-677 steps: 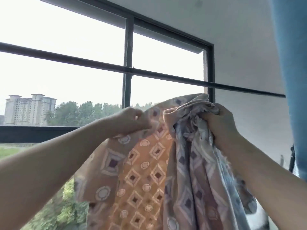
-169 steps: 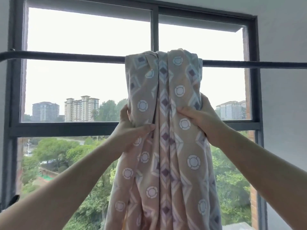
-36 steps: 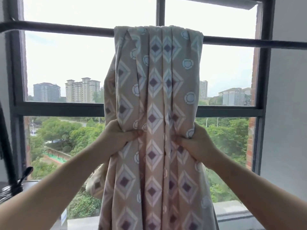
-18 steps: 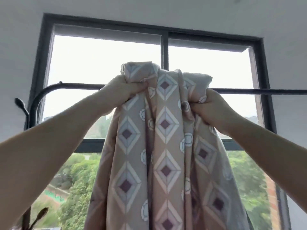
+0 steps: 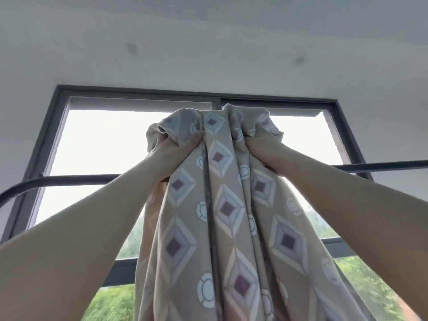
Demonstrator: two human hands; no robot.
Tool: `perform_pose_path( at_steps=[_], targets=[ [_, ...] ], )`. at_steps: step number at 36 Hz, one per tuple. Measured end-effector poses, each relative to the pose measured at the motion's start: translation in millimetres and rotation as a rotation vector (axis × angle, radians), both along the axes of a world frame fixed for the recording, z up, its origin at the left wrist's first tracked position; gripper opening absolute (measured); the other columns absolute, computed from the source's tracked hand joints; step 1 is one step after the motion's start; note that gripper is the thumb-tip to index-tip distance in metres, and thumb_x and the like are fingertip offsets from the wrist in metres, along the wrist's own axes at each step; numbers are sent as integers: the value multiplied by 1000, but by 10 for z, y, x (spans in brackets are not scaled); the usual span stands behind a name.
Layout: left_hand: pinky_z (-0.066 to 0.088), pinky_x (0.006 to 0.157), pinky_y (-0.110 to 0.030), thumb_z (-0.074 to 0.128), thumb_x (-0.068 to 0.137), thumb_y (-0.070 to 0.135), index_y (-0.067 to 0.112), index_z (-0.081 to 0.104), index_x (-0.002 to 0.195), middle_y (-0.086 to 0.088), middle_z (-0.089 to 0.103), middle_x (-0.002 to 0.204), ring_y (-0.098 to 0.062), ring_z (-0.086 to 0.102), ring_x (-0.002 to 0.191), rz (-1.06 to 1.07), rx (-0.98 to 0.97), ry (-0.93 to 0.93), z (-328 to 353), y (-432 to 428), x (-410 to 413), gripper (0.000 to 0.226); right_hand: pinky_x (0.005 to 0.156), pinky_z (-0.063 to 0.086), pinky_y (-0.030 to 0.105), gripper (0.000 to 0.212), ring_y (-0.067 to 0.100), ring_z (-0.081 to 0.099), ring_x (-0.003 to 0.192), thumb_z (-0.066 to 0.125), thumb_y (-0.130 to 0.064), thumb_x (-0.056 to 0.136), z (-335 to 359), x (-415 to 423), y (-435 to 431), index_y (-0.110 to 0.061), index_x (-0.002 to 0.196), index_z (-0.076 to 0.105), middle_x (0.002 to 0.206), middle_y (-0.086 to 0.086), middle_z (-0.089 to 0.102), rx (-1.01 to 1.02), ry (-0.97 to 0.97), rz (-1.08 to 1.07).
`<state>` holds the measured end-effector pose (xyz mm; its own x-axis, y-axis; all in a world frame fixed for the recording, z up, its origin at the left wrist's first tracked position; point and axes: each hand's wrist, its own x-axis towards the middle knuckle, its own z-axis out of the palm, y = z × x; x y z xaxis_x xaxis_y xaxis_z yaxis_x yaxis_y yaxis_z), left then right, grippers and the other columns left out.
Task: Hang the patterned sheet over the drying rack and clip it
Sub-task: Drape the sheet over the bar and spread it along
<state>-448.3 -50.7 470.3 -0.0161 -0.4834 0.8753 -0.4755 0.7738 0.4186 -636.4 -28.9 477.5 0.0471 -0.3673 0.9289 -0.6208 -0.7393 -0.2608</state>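
Here, mid-frame, left hand (image 5: 176,150) and right hand (image 5: 264,148) clench fingers into the bunched sheet (image 5: 228,209) above the rail (image 5: 69,180); best spread it evenly sideways before clipping.

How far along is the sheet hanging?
Done: nothing settled; the patterned sheet is bunched, its top held above the rack bar. In hand: left hand and right hand both grip that top. Left: lay it on the bar, spread it, clip it; no clip in view.

Patterned sheet (image 5: 227,205): soft matt cloth; rack bar (image 5: 69,179): smooth dark metal.
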Motion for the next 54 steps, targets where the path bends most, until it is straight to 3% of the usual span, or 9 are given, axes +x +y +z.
perform_pose_path(
  at_steps=[3, 6, 12, 23, 29, 33, 38, 46, 54],
  targets=[
    [39, 103, -38, 49, 78, 67, 17, 36, 140, -8, 41, 140, -31, 45, 123, 77, 89, -56, 24, -124, -35, 81, 89, 45, 19, 48, 18, 46, 128, 33, -38, 99, 14, 53, -74, -13, 140, 37, 134, 5, 53, 237, 137, -247],
    [53, 76, -34, 53, 76, 67, 28, 62, 91, -6, 65, 97, -23, 62, 87, 187, 168, -229, 32, -154, -48, 42, 64, 49, 14, 43, 11, 68, 82, 29, -34, 102, 0, 51, -10, -9, 128, 52, 94, 4, 73, 625, 202, -272],
    [31, 43, -20, 44, 88, 25, 14, 44, 60, 1, 43, 51, -12, 38, 39, 328, 367, -320, 96, -188, -58, 30, 67, 49, 30, 42, 23, 64, 75, 42, -44, 92, -19, -14, -5, -11, 99, 67, 92, 9, 70, 764, 136, -316],
    [22, 103, -43, 20, 88, 58, 18, 53, 114, -4, 61, 107, -25, 47, 107, 677, -124, -257, -531, -211, -139, 57, 106, 19, 38, 48, 24, 41, 120, 19, -45, 97, -623, -148, -157, -15, 118, 50, 115, 4, 57, 18, 120, -634],
    [23, 111, -30, 64, 78, 49, 19, 23, 146, 5, 22, 151, -11, 23, 137, 114, -214, -38, -1141, -110, -195, 85, 115, 11, 35, 87, 10, -3, 144, 42, -58, 88, -1345, -171, -33, -33, 146, -17, 155, -16, -20, 168, 246, -239],
    [33, 89, -8, 75, 72, 30, 25, 30, 140, 14, 37, 130, 4, 37, 110, -32, -210, 104, -1497, -60, -178, 81, 107, 31, 31, 94, 4, 30, 130, 65, -49, 78, -1722, -197, -37, -44, 145, -1, 150, -18, 14, 165, 112, -67],
    [49, 83, -28, 79, 60, 37, 30, 27, 137, 17, 47, 111, -10, 56, 103, -183, 0, 377, -1780, 27, -143, 92, 74, 53, 14, 80, -3, 65, 96, 67, -2, 82, -1989, -189, -17, -35, 138, 21, 116, -15, 58, 209, -249, 424],
    [52, 61, -19, 75, 73, 29, 31, 66, 87, 11, 71, 88, -9, 69, 77, -280, 153, 311, -1886, 157, -55, 17, 78, 51, 21, 94, 4, 63, 96, 74, -17, 75, -1994, -191, 147, -51, 138, 12, 106, -23, 62, 320, 106, 30],
    [54, 74, -30, 68, 82, 24, 26, 68, 84, 5, 70, 85, -14, 67, 79, -192, 13, 207, -1283, 366, 23, 3, 65, 47, 9, 34, -3, 62, 79, 60, -9, 82, -1511, -143, 331, -38, 98, 52, 88, -13, 67, 98, 185, -100]
  ],
)
